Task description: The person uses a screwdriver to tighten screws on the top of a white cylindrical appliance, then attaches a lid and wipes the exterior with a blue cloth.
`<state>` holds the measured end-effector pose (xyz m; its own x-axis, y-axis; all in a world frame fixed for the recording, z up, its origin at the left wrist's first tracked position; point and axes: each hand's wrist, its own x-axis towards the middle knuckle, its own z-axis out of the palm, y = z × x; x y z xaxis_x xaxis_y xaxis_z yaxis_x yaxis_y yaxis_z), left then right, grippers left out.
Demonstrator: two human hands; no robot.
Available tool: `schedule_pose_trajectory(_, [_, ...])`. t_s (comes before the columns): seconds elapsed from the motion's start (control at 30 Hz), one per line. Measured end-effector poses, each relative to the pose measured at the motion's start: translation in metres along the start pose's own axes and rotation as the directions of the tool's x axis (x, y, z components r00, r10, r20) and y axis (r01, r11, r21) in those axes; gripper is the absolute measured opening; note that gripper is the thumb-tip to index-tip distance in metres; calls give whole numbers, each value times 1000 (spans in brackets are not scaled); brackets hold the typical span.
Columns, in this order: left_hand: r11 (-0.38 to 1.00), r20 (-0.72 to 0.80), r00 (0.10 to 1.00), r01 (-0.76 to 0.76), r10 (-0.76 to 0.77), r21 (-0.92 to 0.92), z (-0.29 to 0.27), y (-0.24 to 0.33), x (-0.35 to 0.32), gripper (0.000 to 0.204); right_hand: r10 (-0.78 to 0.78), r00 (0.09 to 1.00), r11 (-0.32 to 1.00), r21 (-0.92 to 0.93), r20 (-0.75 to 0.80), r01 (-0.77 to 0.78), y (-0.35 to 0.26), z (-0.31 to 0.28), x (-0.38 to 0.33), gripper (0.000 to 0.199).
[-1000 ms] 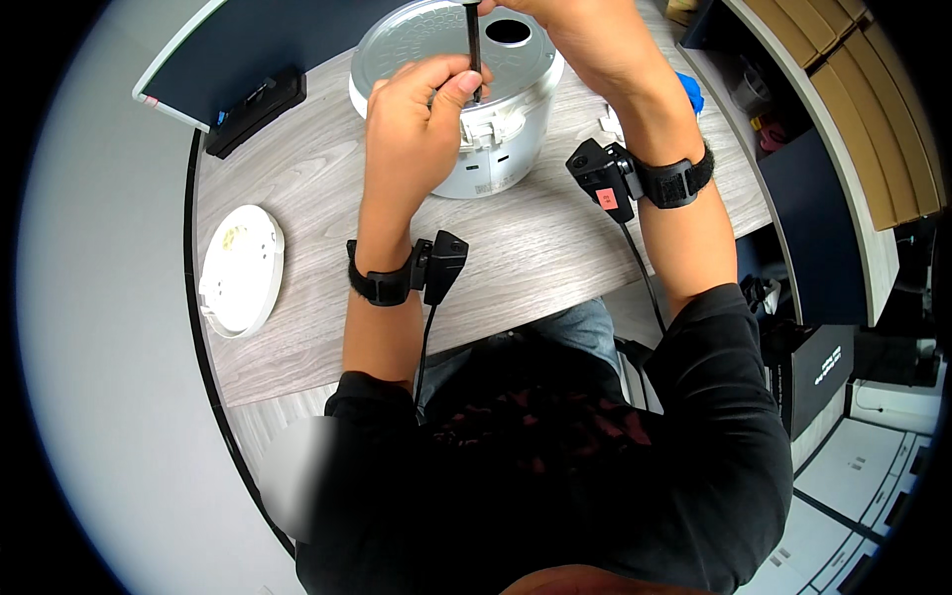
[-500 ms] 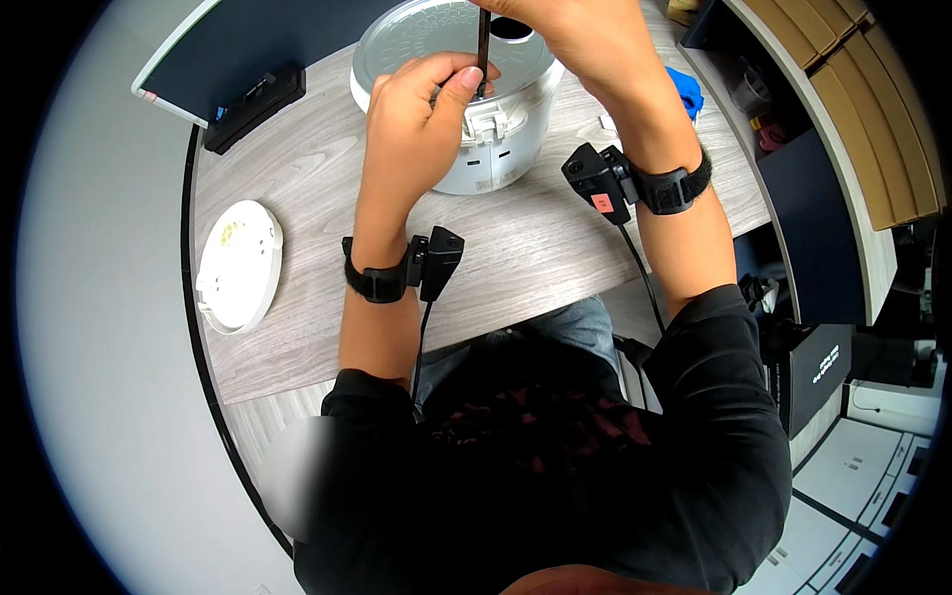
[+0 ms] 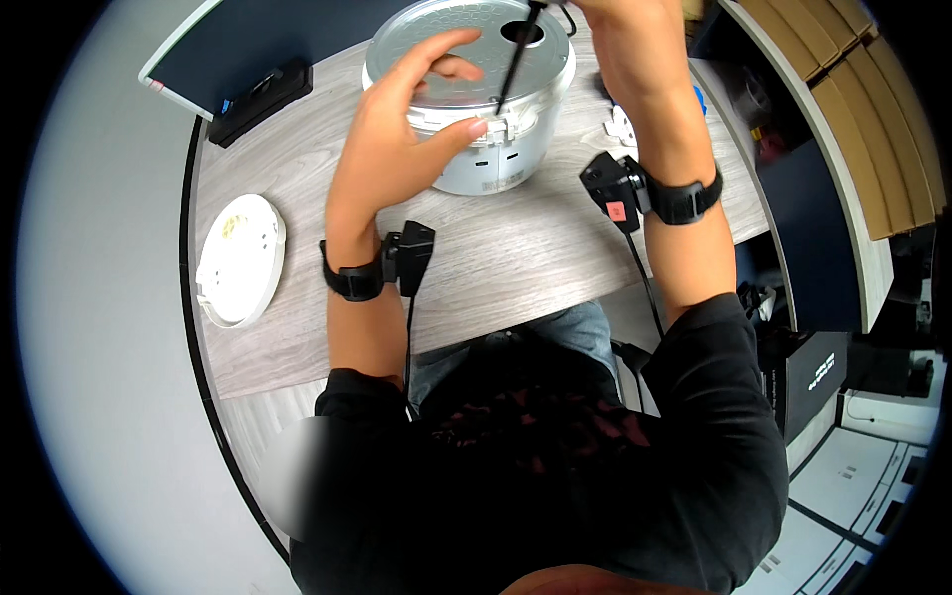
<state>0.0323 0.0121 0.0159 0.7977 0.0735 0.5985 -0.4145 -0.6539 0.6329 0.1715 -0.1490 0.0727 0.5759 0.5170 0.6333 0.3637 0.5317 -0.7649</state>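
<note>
A white rice cooker (image 3: 531, 159) stands at the far side of the table, a round grey metal plate (image 3: 446, 25) with a dark hole across its top. At the upper edge of the picture, my right hand (image 3: 630, 30) is closed on a black screwdriver, its fingers partly cut off. The screwdriver (image 3: 513, 71) slants down, its tip by the front rim above the white latch. My left hand (image 3: 397, 134) is open at the cooker's front left, thumb and fingers spread apart and holding nothing.
A round white cover (image 3: 243, 268) with a yellowish patch lies at the table's left. A long black case (image 3: 263, 104) sits by the dark partition. Small white parts (image 3: 621, 126) lie right of the cooker. Cardboard boxes (image 3: 873, 129) fill a shelf at the right.
My left hand has let go near the screwdriver's tip and moved left, fingers spreading. My right hand has shifted right, and the screwdriver has gone from upright to tilted.
</note>
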Motion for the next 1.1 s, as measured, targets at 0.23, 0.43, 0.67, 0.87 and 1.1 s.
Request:
schedule_pose_trajectory(0.23, [988, 37, 999, -36, 31, 153, -44, -45, -12, 57, 218, 968, 958, -217, 126, -188, 11, -6, -57, 33])
schedule_pose_trajectory(0.43, [977, 4, 999, -48, 48, 209, -44, -58, -12, 45, 215, 974, 943, -274, 70, -188, 26, 0, -80, 30])
schedule_pose_trajectory(0.67, [912, 8, 991, -128, 135, 391, -29, -35, -10, 40, 155, 988, 951, -275, 26, -142, 19, -7, -86, 30])
schedule_pose_trajectory(0.87, [882, -9, 966, -233, 259, 410, 3, -16, -5, 40, 184, 983, 951, -255, 3, -177, 21, -20, -87, 32])
schedule_pose_trajectory(1.1, [858, -91, 936, -269, 340, 438, 33, -16, -1, 38, 133, 990, 964, -225, -45, -140, 32, -38, -82, 32])
